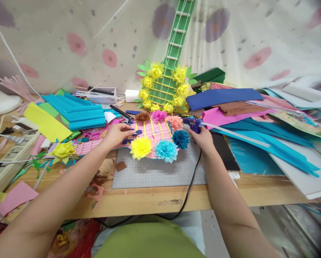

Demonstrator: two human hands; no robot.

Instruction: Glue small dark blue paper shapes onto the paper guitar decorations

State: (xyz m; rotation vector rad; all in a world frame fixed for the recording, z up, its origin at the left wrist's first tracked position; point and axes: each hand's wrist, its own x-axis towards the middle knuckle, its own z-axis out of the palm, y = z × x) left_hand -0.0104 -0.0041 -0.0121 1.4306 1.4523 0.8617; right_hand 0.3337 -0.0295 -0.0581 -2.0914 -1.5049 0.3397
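Note:
A pink paper guitar (160, 132) with yellow strips lies in front of me, ringed by paper flowers: brown, magenta, coral, dark teal, a light blue flower (166, 151) and a yellow flower (140, 147). At its left side my left hand (119, 134) is closed, fingertips pinching a small dark blue paper piece (137, 132). Other dark blue bits sit just below those fingers. My right hand (203, 138) grips a blue hot glue gun (195, 124) beside the coral and teal flowers, and a long clear glue stick (235, 134) sticks out of its back.
A green paper guitar (176, 50) with yellow roses stands behind. Blue crepe paper (71, 111), a power strip (15, 157) and scraps crowd the left. Paper sheets (225, 98) pile up on the right. Beneath the pink guitar lies a grey cutting mat (160, 175); a black cord (190, 186) crosses it.

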